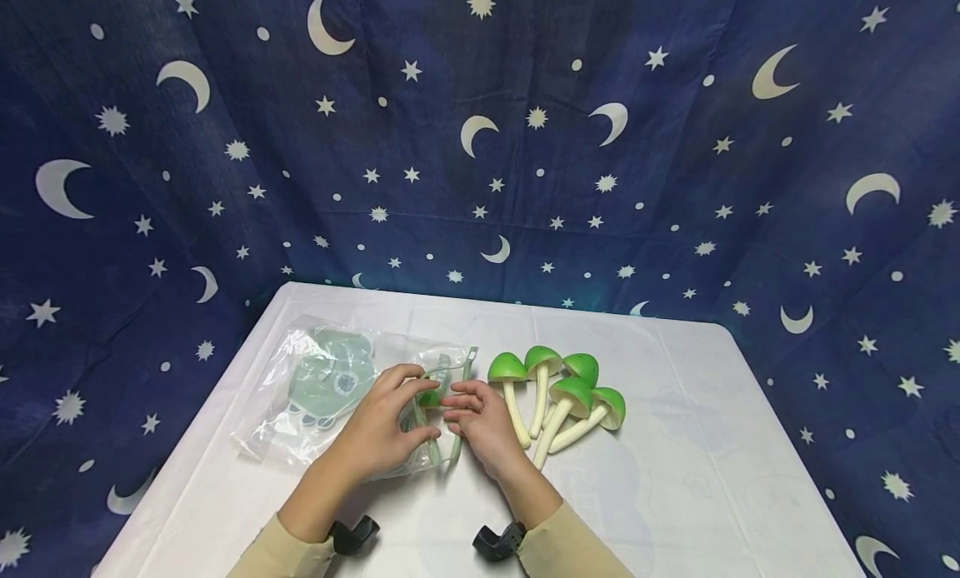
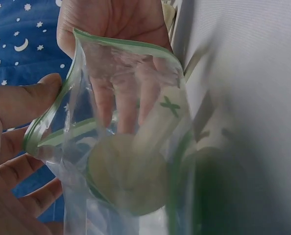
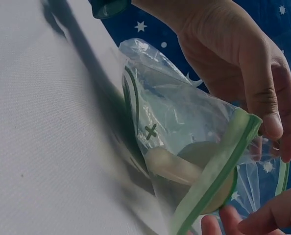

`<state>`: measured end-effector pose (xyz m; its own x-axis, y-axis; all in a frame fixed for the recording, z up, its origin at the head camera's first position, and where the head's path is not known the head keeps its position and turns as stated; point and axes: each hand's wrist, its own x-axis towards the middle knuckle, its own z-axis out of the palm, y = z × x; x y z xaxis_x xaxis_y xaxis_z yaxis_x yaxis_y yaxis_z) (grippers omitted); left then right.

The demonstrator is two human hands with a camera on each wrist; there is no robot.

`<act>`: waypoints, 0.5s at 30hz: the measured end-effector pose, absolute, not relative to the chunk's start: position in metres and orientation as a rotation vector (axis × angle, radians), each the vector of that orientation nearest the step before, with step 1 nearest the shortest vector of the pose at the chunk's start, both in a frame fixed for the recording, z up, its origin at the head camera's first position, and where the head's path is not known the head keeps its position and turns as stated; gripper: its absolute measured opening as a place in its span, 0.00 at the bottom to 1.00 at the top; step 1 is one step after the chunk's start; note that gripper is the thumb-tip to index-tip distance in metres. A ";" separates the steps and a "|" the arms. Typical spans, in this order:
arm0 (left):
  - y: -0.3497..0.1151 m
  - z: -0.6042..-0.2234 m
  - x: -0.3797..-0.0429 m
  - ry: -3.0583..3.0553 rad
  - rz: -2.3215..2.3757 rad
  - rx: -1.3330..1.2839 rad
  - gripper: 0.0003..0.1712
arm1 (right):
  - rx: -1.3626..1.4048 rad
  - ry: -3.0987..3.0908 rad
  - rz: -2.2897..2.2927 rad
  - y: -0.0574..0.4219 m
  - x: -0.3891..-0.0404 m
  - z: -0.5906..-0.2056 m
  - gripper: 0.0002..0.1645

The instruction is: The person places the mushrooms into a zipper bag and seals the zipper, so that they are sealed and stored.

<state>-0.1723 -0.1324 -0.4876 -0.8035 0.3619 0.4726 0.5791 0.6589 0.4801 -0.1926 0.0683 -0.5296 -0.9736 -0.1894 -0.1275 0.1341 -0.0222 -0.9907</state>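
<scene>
A clear zip bag (image 1: 330,378) with a pale green printed figure and green zip strips lies toward the left, its mouth spread apart. My left hand (image 1: 386,424) holds the mouth by its rim, thumb at the zip strip and fingers spread along the outside. One toy mushroom (image 2: 121,181), green-capped with a cream stem, shows through the plastic inside the mouth. At the opening is my right hand (image 1: 483,420), its fingers straight and pointing at the bag. Those fingers (image 2: 126,105) appear through the plastic near the mushroom's stem.
Several more green-capped mushrooms (image 1: 573,395) lie in a loose cluster just right of my right hand. A white cloth covers the table (image 1: 712,478). Behind it hangs a dark blue curtain (image 1: 525,145) with moons and stars. Black cameras (image 1: 498,540) sit at both wrists.
</scene>
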 end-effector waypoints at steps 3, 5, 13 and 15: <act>-0.132 -0.488 -0.172 -2.543 -0.907 -0.744 0.38 | -0.065 2.016 -2.094 0.069 -0.192 -0.531 0.31; -0.133 -0.488 -0.171 -2.545 -0.909 -0.744 0.38 | -0.071 2.006 -2.095 0.069 -0.192 -0.531 0.31; -0.132 -0.488 -0.172 -2.549 -0.906 -0.735 0.38 | -0.117 1.920 -2.108 0.067 -0.192 -0.530 0.32; -0.132 -0.488 -0.172 -2.549 -0.898 -0.733 0.38 | -0.135 1.893 -2.118 0.066 -0.192 -0.529 0.32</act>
